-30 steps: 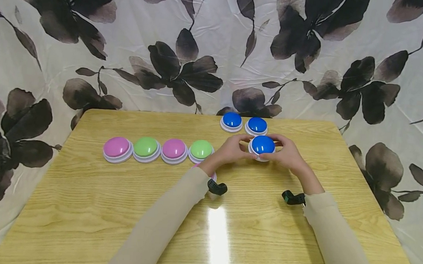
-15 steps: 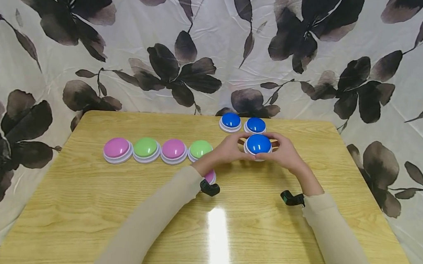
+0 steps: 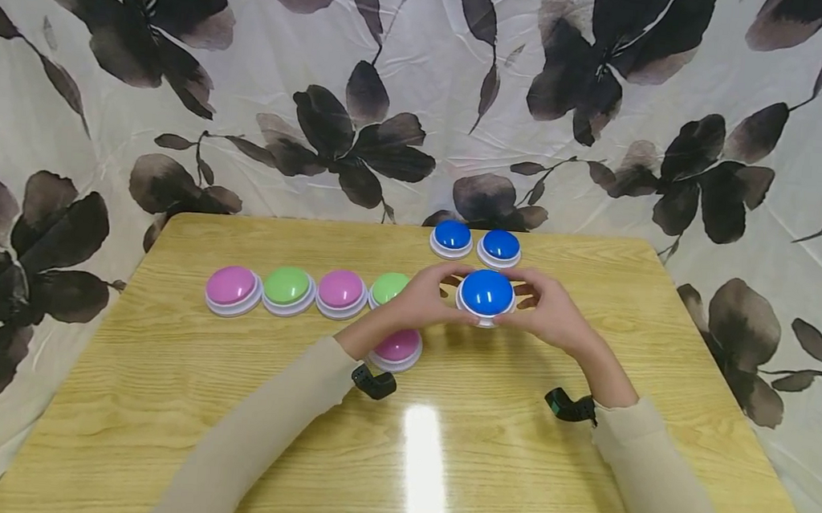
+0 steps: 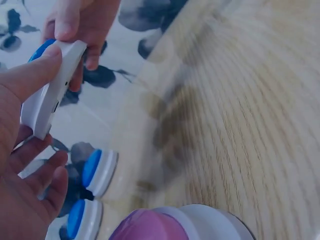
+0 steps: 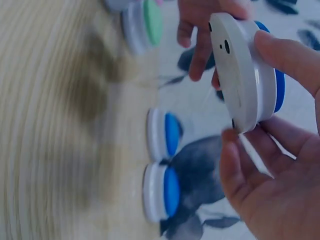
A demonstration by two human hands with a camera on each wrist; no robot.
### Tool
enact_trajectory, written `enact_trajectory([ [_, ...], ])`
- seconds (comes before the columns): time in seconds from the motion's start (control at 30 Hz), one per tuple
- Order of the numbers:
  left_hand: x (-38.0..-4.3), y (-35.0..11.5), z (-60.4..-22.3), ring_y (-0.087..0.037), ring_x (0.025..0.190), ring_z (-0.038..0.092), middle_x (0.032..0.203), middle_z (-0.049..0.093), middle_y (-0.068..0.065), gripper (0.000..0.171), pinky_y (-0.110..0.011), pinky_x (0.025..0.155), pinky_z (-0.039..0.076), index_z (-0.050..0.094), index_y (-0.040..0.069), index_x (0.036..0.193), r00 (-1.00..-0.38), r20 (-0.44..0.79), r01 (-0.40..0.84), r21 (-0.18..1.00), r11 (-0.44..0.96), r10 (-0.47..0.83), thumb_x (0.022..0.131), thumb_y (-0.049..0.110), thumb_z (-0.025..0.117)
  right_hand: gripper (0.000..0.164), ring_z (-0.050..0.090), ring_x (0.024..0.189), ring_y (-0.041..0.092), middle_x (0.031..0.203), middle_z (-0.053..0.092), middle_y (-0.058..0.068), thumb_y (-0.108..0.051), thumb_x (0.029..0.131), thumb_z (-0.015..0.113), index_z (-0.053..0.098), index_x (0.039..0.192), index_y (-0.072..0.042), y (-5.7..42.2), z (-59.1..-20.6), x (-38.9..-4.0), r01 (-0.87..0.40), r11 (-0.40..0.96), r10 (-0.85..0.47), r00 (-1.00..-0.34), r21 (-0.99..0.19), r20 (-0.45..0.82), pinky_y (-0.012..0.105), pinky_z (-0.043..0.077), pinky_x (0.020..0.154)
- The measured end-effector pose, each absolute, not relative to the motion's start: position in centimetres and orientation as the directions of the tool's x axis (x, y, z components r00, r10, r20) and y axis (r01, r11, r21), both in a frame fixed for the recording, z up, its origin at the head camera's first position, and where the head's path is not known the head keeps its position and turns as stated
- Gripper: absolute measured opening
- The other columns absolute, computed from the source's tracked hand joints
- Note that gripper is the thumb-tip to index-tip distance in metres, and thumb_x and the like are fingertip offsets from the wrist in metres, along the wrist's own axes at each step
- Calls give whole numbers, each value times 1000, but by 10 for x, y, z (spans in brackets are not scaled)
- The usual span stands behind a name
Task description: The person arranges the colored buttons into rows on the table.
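Between both hands is a blue push button (image 3: 487, 293) with a white round base, held up off the wooden table. My left hand (image 3: 428, 298) grips its left side, and my right hand (image 3: 548, 309) grips the right side, thumbs toward me. In the right wrist view the underside of the white base (image 5: 237, 75) shows small dark holes. Under my left wrist lies a pink button (image 3: 397, 347). A green button (image 3: 388, 288) is partly hidden behind the left hand.
Two blue buttons, one at left (image 3: 452, 238) and one at right (image 3: 500, 247), sit near the table's back edge. Leftward runs a row with a pink button (image 3: 340, 291), a green button (image 3: 288, 288) and another pink button (image 3: 231, 288). A floral cloth (image 3: 462, 156) hangs behind the table (image 3: 482, 455).
Both hands have carried the blue button left and toward me, away from the two blue ones at the back. The pink button under the left wrist has come into fuller view.
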State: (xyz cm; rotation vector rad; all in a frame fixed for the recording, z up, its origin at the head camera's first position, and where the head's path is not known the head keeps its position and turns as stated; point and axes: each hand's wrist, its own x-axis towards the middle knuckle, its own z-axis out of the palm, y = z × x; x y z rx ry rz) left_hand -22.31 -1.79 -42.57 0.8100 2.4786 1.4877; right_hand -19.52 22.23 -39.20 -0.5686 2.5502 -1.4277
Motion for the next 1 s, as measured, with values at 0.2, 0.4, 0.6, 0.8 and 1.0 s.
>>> enact_trajectory([
  [0.2,-201,-41,-415,-14,116,52,129,57,6,72,-40,92,49,55,16,135,-847,157,379,849,370,507,73,35,86,69,51,106,28,125,57,8,-22,73,87,56,133,-7,201,-386,-177,-325,474,-408,-905,-819,123,48,48,85],
  [0.4,-182,-67,-408,-17,118,49,127,55,8,71,-44,91,50,57,19,131,-843,194,415,828,378,501,70,38,88,68,51,100,23,121,57,4,-23,73,87,57,132,-9,179,-385,-161,-375,460,-423,-889,-805,173,44,50,82],
  [0.6,-166,-91,-408,-16,116,51,124,55,6,71,-43,89,51,58,18,131,-838,248,452,816,361,487,69,34,89,69,52,98,22,119,59,5,-21,71,89,58,131,-7,154,-387,-152,-426,435,-441,-869,-793,224,44,51,79],
  [0.8,-155,-115,-416,-13,115,50,126,56,10,70,-47,90,49,58,21,131,-866,222,408,830,380,447,70,35,89,69,52,97,21,118,59,3,-20,69,90,59,130,-8,129,-394,-150,-437,412,-465,-856,-800,228,43,52,78],
  [1.0,-148,-140,-421,-20,117,51,130,57,2,72,-51,93,46,57,15,133,-893,204,372,837,402,401,70,28,90,69,53,98,18,118,59,1,-23,70,90,59,130,-9,104,-405,-154,-439,395,-488,-844,-807,220,42,52,78],
])
